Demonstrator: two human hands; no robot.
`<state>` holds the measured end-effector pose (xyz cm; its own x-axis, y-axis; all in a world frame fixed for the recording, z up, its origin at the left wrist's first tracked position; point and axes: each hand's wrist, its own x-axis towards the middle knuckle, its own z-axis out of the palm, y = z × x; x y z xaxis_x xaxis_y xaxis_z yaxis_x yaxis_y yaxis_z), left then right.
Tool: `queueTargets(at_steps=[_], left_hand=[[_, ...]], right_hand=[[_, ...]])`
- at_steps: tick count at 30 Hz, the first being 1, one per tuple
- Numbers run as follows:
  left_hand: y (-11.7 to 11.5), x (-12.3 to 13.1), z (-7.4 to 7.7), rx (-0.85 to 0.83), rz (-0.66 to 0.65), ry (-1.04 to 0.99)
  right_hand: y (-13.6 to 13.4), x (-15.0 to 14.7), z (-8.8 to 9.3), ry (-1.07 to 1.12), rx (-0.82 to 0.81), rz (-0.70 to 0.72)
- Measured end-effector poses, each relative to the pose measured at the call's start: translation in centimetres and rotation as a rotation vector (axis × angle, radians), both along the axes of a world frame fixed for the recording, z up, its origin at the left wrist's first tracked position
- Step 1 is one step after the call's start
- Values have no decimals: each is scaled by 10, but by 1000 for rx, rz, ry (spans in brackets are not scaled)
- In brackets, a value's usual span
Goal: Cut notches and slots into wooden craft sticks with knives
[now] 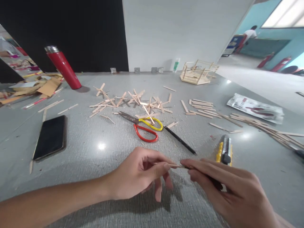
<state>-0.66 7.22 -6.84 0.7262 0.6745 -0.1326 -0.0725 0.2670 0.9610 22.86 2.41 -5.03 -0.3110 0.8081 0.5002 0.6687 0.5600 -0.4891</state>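
My left hand (144,174) pinches a thin wooden stick (175,165) between thumb and fingertips, low over the table. Close on its right, my right hand (228,186) is closed on a slim dark object (215,182), mostly hidden by the fingers. The front of that object meets the stick's right end; its kind does not show. Just beyond the right hand lies a yellow box cutter (224,150). A black pen or pencil (180,139) and scissors (142,125) with one red and one yellow handle rest farther forward.
Joined wooden sticks (149,103) lie mid-table, loose sticks (201,107) to their right. A wooden frame model (198,72) and a glue stick (176,65) stand at the back. Left are a phone (50,137), a red flask (64,68) and cardboard scraps (48,87); right, a silver packet (255,107).
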Motion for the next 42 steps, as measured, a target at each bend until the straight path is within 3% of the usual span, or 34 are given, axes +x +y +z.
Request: queueTargets(at_steps=[5, 11, 15, 19, 25, 31, 36, 39, 42], left_hand=[[-6, 1, 19, -17, 65, -6], [-7, 0, 29, -36, 58, 38], [3, -3, 25, 1, 3, 167], [16, -6, 13, 5, -77, 313], [20, -6, -3, -44, -127, 311], [13, -8, 3, 104, -82, 445], [16, -9, 11, 78, -144, 494], [19, -9, 15, 82, -207, 504], [17, -8, 16, 135, -180, 522]], right_hand=[[-8, 5, -1, -74, 218, 19], [-11, 3, 3, -96, 227, 26], [-8, 0, -3, -122, 116, 24], [-7, 1, -14, -301, 46, 41], [-14, 4, -33, -445, -1, 102], [-16, 2, -33, -451, 55, 73], [-14, -6, -28, -450, 153, 68], [-10, -9, -27, -429, 80, 80], [-6, -10, -26, -364, -87, 67]])
